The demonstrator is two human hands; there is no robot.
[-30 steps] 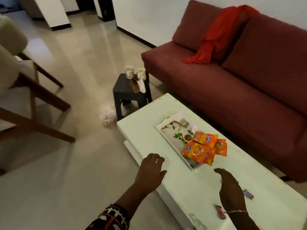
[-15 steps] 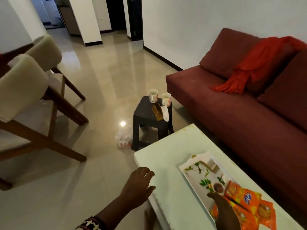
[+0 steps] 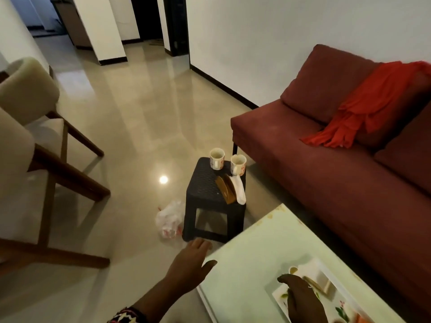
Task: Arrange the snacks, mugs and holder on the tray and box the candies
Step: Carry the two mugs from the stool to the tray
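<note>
Two white patterned mugs [image 3: 217, 158] [image 3: 238, 164] stand at the back of a small black stool [image 3: 207, 187]. A brown holder [image 3: 225, 191] with a white napkin [image 3: 239, 191] sits in front of them. The white leaf-print tray [image 3: 324, 287] lies on the pale coffee table [image 3: 254, 257] at bottom right, with a small box [image 3: 319, 279] on its far end. My left hand [image 3: 190, 264] reaches forward, fingers apart and empty, at the table's left corner below the stool. My right hand [image 3: 300, 299] hovers over the tray with its fingers together, holding nothing that I can see.
A dark red sofa [image 3: 349, 173] with an orange-red cloth [image 3: 370, 106] runs along the right. A crumpled white plastic bag [image 3: 169, 219] lies on the floor left of the stool. Wooden chairs with cream cushions [image 3: 25, 127] stand on the left.
The view has lifted and moved toward the stool, so the snack packets and candies have dropped out of frame. My left hand has moved forward past the table's corner.
</note>
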